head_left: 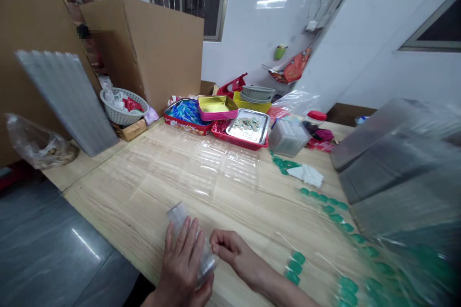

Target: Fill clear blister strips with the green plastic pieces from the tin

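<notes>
My left hand [182,261] grips a clear plastic cylindrical container [207,261] upright near the table's front edge. Beside it, my right hand [226,247] has its fingers curled closed and holding nothing, and the knuckles sit very close to the container. Rows of small green plastic pieces [295,264] lie on the wooden-look table [144,172] to the right of my right forearm. A clear plastic blister tray [212,168] lies flat farther ahead.
Red and pink tins, a steel tray [248,126] and a clear box [287,137] line the table's back. A grey perforated panel [65,98] leans against cardboard sheets [154,43] at left. Plastic-wrapped stacks [396,163] rise at right. The table's left edge drops to a grey floor.
</notes>
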`<state>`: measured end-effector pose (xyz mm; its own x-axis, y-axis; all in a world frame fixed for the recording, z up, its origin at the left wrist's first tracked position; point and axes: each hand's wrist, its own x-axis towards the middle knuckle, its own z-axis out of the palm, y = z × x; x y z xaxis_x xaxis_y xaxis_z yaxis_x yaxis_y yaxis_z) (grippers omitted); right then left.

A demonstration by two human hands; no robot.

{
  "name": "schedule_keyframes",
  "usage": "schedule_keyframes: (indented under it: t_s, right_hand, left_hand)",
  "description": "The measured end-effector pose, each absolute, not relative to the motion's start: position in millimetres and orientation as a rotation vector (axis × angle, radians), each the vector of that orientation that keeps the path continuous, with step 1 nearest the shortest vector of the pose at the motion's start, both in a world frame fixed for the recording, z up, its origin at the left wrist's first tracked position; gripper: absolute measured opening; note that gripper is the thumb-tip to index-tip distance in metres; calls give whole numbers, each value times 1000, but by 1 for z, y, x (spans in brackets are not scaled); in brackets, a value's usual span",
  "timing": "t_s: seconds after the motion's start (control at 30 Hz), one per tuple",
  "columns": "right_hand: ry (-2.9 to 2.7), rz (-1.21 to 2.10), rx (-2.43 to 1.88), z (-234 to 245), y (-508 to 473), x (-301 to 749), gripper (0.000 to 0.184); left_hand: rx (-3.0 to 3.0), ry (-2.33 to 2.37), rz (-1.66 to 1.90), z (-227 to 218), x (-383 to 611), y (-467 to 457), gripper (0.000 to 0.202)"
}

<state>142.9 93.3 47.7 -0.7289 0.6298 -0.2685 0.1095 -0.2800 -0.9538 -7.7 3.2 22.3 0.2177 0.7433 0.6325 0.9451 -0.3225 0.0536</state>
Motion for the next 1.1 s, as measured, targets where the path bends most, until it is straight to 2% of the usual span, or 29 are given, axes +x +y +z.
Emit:
schedule_keyframes:
  t_s: [0.17, 0.33, 0.47, 0.73, 0.93, 1.03, 1.1]
  right_hand:
    - [-1714, 1935, -1047, 48, 106, 160, 32]
    - [-1765, 2013, -1028, 47, 120, 177, 25]
    - [-1754, 2062, -1019, 48, 128, 185, 21]
    - [-1595, 2039, -1051, 46, 174, 228, 21]
    - [-1816, 1785, -1302, 37, 234, 263, 24]
    - [-1884, 1526, -1424, 34, 246, 259, 24]
    - [-1939, 1307, -1462, 34, 238, 249, 31]
  left_hand:
    - [-2087, -1480, -967, 14, -7, 6, 52]
    - [-2162, -1306, -771, 8, -12, 5, 45]
    - [-2084, -1352, -843, 1, -8, 5, 29]
    - [-2001, -1395, -1000, -5, -3, 10, 29]
    - [-1996, -1403, -1024, -3, -1, 14, 28]
    - [-1986, -1398, -1021, -2, -1, 14, 28]
    - [-1978, -1396, -1008, -3, -2, 14, 27]
